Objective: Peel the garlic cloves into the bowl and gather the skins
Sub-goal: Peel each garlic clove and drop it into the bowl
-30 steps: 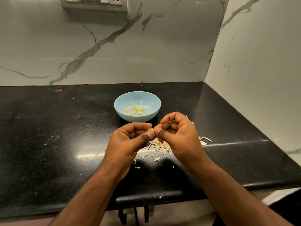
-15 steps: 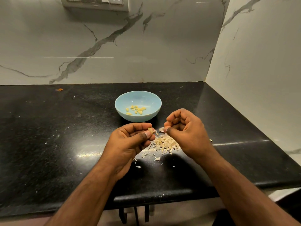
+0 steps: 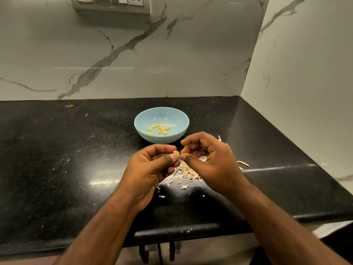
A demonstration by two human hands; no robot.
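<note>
Pinching a garlic clove (image 3: pixel 176 153), the left hand (image 3: pixel 152 169) meets the right hand's (image 3: pixel 212 165) thumb, fingers loosely curled.

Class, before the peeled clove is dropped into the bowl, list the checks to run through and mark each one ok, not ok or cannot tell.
1. Clove held firmly: ok, the left hand pinches it between thumb and fingers.
2. Clove fully peeled: cannot tell, its far side is hidden.
3. Right hand free of skin: cannot tell, its fingertips sit at the clove.
4. Bowl upright and within reach: ok, just beyond the hands.
5. Only peeled cloves in the bowl: ok.
6. Skins gathered: not ok, bits lie scattered on the counter.
</note>
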